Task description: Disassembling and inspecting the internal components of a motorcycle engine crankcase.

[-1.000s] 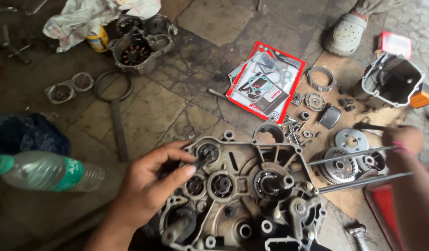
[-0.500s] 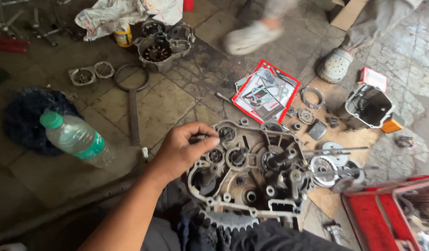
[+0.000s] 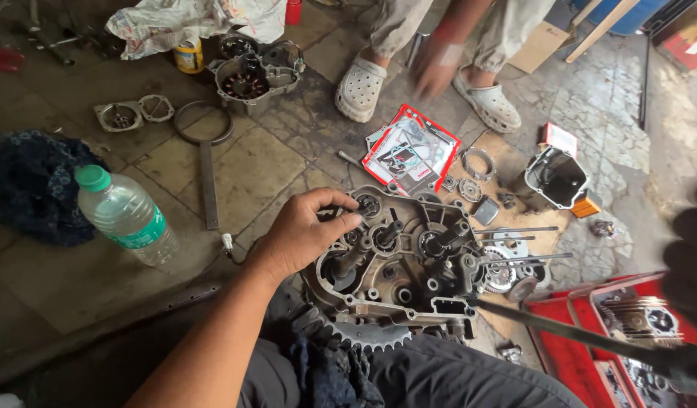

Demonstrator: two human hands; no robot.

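Note:
An open grey engine crankcase (image 3: 409, 295) with gears and shafts lies on the floor in front of my knees. My left hand (image 3: 303, 234) rests on its upper left edge, fingers pinched on a small dark part (image 3: 339, 214) beside a bearing. A toothed sprocket (image 3: 363, 336) sticks out at the near side. At the right edge a dark blurred shape (image 3: 688, 264) appears to be my right hand. A long dark bar (image 3: 575, 332) runs from there to the crankcase; I cannot see a grip on it.
A plastic water bottle (image 3: 126, 215) lies left, by a dark cloth (image 3: 31, 185). A red gasket packet (image 3: 413, 151), loose small parts, an engine cover (image 3: 556, 177), another cover (image 3: 254, 72) and a red tray (image 3: 620, 340) surround the crankcase. Another person squats behind in white clogs (image 3: 360, 87).
My view has risen and pulled back. My left hand has moved to the crankcase's upper left and pinched a part. The other person has stepped in and squatted behind the packet.

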